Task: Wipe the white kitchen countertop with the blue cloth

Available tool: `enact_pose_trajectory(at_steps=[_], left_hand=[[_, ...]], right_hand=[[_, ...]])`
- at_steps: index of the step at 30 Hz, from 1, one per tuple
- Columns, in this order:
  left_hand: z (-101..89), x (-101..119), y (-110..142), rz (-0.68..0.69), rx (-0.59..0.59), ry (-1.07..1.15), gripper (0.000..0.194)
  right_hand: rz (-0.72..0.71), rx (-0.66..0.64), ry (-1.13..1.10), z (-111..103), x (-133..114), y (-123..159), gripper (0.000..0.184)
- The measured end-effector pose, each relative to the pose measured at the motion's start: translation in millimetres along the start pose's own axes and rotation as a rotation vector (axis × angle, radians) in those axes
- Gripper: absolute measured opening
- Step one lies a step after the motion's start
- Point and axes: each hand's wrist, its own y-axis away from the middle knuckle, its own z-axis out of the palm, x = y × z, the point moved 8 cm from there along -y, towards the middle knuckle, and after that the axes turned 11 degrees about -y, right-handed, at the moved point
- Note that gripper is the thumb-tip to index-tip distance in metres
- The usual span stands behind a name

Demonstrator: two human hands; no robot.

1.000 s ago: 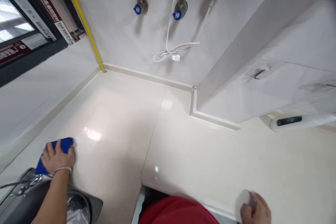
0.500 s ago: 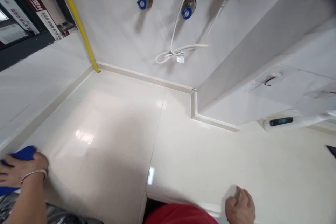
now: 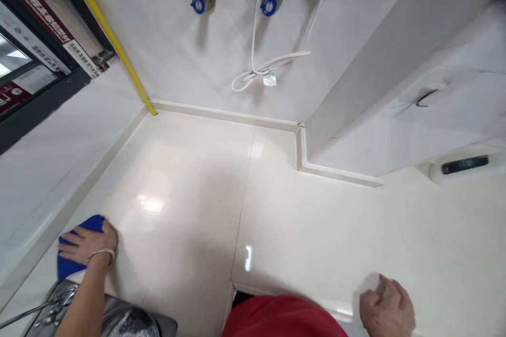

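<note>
My left hand lies flat, fingers spread, pressing a blue cloth onto the cream countertop near the left wall. A bangle circles that wrist. My right hand is curled at the counter's front edge at the lower right, fingers closed on a small pale thing that I cannot make out clearly. A red garment shows at the bottom middle.
A steel sink with a tap sits at the lower left. On the back wall hang two blue-handled valves, a looped white cable and a yellow pipe. A white device with a dark window lies at the right.
My left hand and the blue cloth slid left toward the wall, then came back right a little. My right hand stayed at the front edge; the view shifted slightly.
</note>
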Motion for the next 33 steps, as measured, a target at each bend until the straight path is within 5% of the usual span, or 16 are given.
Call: enact_pose_trajectory(at_steps=[5,9,14,21,24,28,33], left_hand=[[-6.6,54,29,0.129,-0.018,0.005,0.080],[-16.3,117,91,0.396,0.025,0.026,0.075],[-26.9,175,214,0.709,0.063,0.053,0.071],[-36.9,220,416,1.139,0.017,0.142,0.080],[-40.5,234,480,1.333,0.001,0.196,0.089],[-43.2,236,501,1.488,-0.036,0.202,0.092],[-40.2,197,449,1.514,-0.105,0.163,0.088]], right_hand=[[-0.046,0.046,0.028,-8,-10,-3,0.050],[-0.066,0.043,0.003,-9,-12,-1,0.052],[-0.073,0.077,-0.071,-10,-16,2,0.055],[-0.041,0.078,-0.128,-6,-13,7,0.060],[-0.053,0.090,-0.141,-8,-14,7,0.059],[-0.077,0.121,-0.137,-12,-14,6,0.055],[-0.105,0.129,-0.142,-14,-13,6,0.052]])
